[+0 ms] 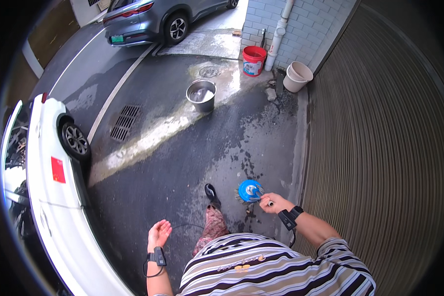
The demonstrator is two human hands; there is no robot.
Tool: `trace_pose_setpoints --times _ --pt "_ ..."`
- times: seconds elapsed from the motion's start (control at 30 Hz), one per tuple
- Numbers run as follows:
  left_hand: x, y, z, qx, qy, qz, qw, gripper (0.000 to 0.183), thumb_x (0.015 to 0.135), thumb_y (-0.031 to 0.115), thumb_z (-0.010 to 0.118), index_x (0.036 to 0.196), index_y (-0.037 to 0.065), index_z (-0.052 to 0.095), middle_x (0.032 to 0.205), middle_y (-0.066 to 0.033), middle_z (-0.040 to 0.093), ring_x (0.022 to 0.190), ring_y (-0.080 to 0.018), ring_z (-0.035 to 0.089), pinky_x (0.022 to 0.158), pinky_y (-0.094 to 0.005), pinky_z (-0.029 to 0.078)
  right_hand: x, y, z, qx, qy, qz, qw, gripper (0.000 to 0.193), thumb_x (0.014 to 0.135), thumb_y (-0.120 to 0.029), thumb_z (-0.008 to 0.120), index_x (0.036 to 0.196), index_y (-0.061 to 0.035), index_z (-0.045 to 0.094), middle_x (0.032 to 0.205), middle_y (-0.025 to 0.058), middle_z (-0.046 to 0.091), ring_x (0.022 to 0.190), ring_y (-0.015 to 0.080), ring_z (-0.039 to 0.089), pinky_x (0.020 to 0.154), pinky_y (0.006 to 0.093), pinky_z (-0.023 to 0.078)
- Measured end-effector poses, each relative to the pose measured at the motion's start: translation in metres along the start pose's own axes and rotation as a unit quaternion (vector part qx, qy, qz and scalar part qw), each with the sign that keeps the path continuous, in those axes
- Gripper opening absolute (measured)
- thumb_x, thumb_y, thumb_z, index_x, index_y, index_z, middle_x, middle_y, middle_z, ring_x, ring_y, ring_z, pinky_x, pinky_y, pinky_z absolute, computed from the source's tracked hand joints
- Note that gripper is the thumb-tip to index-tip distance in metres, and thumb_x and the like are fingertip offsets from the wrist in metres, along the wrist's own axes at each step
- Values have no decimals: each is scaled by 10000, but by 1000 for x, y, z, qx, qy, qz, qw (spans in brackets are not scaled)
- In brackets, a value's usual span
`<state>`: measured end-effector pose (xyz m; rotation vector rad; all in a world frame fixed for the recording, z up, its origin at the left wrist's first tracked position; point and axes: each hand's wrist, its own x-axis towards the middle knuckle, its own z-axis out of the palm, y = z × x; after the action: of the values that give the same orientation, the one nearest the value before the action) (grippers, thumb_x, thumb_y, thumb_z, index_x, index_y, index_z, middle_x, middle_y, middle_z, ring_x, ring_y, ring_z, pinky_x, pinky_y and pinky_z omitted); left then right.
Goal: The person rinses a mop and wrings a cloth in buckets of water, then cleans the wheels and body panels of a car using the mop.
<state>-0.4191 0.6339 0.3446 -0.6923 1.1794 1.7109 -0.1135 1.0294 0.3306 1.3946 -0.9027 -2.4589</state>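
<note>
With the mop (pixel 250 189) over the damp ground (pixel 182 163), the right hand (pixel 275 203) wraps its fingers round the handle and the left hand (pixel 159 233), empty, spreads loosely; apparently being carried, it calls for a steady grip next.

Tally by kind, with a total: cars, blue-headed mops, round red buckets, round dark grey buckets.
Cars: 2 (blue-grey car, white car)
Mops: 1 (round blue-headed mop, in the right hand)
Red: 1 (round red bucket)
Grey: 1 (round dark grey bucket)
Total: 5
</note>
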Motion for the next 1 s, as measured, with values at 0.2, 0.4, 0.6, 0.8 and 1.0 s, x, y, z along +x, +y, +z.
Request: trace_pose_setpoints --times 0.2,0.4,0.6,0.8,1.0 --pt "112 56 105 10 -14 -21 1000 226 823 169 434 941 -4 520 887 -136 581 823 -244 563 752 -372 456 -45 -96 57 81 -21 -70 994 273 777 -57 408 528 -83 301 426 4 346 342 96 368 333 206 307" --pt "207 99 342 119 -171 -78 975 255 835 170 441 978 -28 514 950 -166 564 887 -257 555 794 -361 456 -95 -156 134 112 -83 -100 985 262 767 -27 428 536 -71 312 448 5 356 358 97 387 351 194 347" --pt "273 117 563 247 -300 -84 918 239 858 166 396 942 -14 528 886 -136 588 803 -214 583 719 -322 482 -132 -241 222 84 -107 -170 976 228 766 -23 436 570 -61 327 456 7 366 358 96 384 350 200 338" --pt "350 124 714 303 -311 -114 894 244 863 183 392 938 -1 535 917 -130 584 851 -208 562 751 -324 460 -159 -350 326 -30 -90 -204 974 253 770 -50 440 544 -87 331 435 -16 356 348 78 362 334 193 313" --pt "404 143 832 331 -294 -121 889 241 863 213 408 924 23 544 968 -135 582 901 -188 544 762 -297 433 -216 -454 466 -131 -79 -198 968 291 790 -82 448 526 -117 331 428 -44 354 338 50 343 320 187 286"
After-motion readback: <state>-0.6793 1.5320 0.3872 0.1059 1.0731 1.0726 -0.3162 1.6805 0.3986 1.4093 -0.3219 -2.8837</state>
